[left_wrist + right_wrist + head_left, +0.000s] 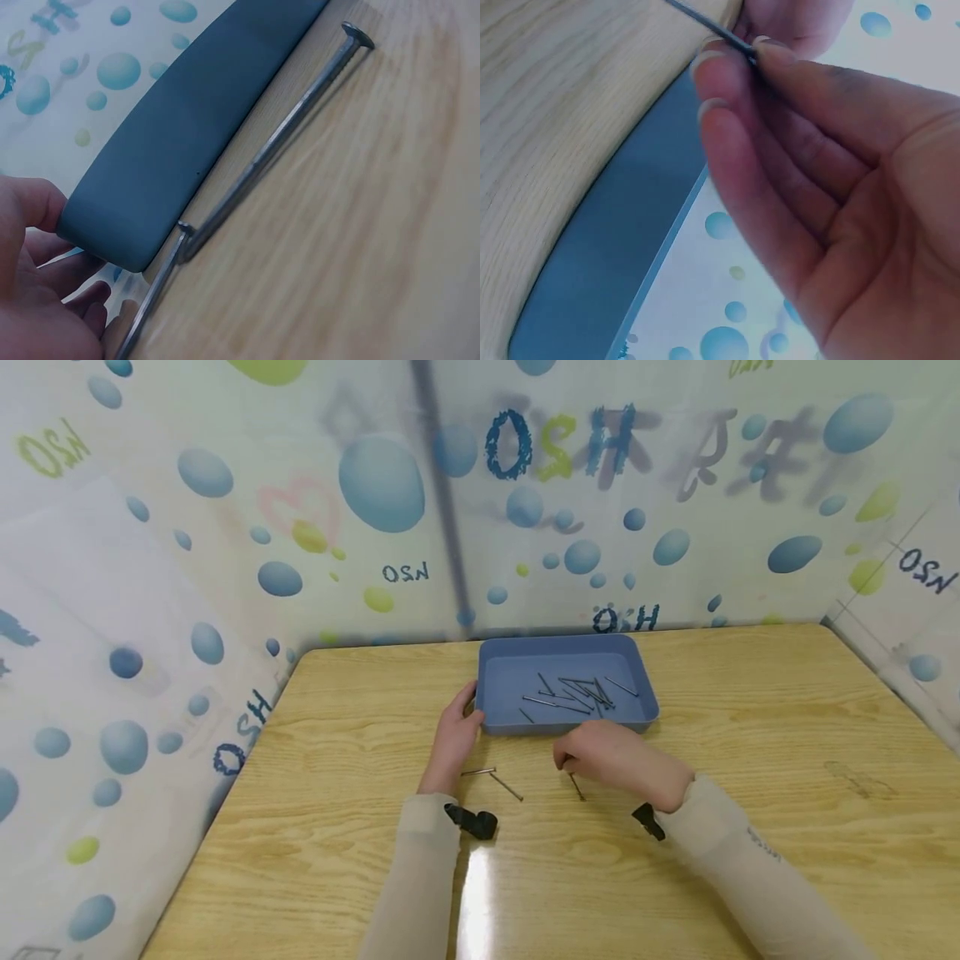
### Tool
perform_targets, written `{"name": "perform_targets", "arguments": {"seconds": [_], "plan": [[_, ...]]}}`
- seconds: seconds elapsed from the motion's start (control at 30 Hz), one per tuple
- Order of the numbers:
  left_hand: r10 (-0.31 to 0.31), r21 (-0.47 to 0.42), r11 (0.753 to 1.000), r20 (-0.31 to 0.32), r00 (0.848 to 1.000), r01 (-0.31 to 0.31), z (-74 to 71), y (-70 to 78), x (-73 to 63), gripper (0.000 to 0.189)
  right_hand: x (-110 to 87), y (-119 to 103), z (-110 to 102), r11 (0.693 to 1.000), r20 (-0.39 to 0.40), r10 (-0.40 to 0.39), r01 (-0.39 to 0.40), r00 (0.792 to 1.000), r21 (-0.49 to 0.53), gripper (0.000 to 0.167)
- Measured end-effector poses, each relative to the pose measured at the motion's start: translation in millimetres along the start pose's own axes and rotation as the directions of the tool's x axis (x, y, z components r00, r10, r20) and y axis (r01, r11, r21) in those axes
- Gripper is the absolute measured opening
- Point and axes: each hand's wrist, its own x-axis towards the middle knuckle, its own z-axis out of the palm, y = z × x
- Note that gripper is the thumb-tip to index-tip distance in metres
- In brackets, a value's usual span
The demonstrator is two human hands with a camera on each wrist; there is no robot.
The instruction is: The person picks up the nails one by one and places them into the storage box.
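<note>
My right hand (611, 753) pinches a nail (577, 787) by one end, just in front of the tray. In the right wrist view this nail (712, 28) sits between thumb and fingertips. A shallow blue tray (558, 646) holds several loose nails (596, 693). At the tray's left front corner, my left hand (455, 735) holds the side, its thumb on the corner. Two more nails lie on the table beside the left wrist: one nearly level (478, 771), the other slanted (507, 787). In the left wrist view, the slanted nail's flat head (358, 36) shows.
The wooden table (772, 710) stretches to both sides of the tray. Behind it hangs a patterned curtain (292, 510) with blue and green drops. Dark straps (472, 822) with small devices are on both wrists.
</note>
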Motion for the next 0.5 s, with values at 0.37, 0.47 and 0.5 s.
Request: {"name": "perform_targets", "arguments": {"seconds": [0.37, 0.47, 0.5], "plan": [[0.003, -0.014, 1.000, 0.030, 1.000, -0.003, -0.4, -0.6, -0.6, 0.054, 9.2, 20, -16, 0.984, -0.027, 0.004, 0.000, 1.000, 0.176, 0.013], [0.003, -0.027, 1.000, 0.028, 1.000, -0.002, -0.9, -0.5, -2.2, 0.054, 14.4, 26, -19, 0.965, -0.046, 0.057, -0.043, 0.997, 0.258, 0.014], [0.000, -0.032, 0.999, 0.024, 1.000, 0.001, -1.1, -0.6, -2.7, 0.053, 16.3, 28, -20, 0.955, -0.058, 0.075, -0.055, 0.995, 0.290, 0.014]]}}
